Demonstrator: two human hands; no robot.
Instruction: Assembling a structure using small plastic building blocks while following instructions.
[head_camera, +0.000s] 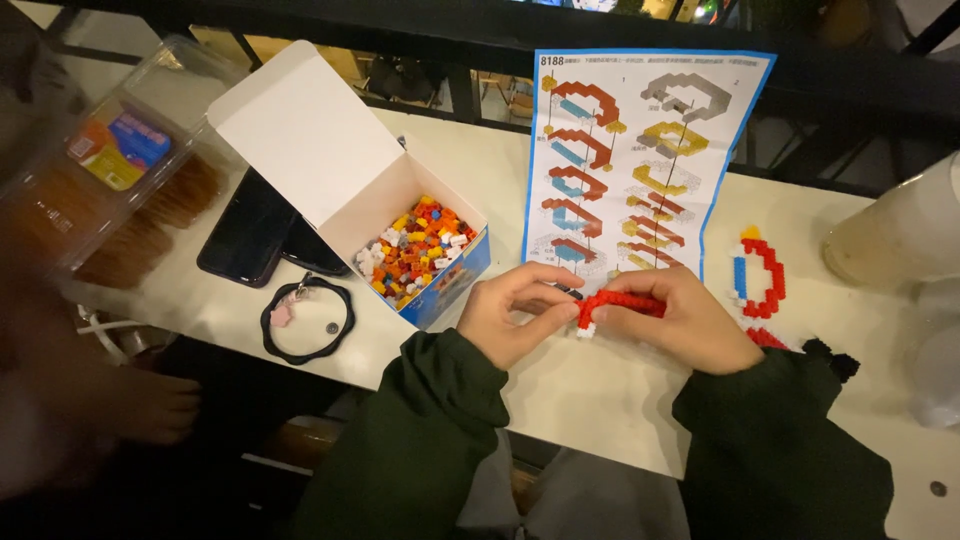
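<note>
Both grips pinch the red brick strip just above the worktop: right hand grasping one end, left hand the other. It seems light, stiff, but snaps apart easily; hold near the joints.

A café-like counter seat at night: a narrow pale table against a dark railing, chairs dimly visible beyond, a tall drink cup far right, a snack tray far left
</note>
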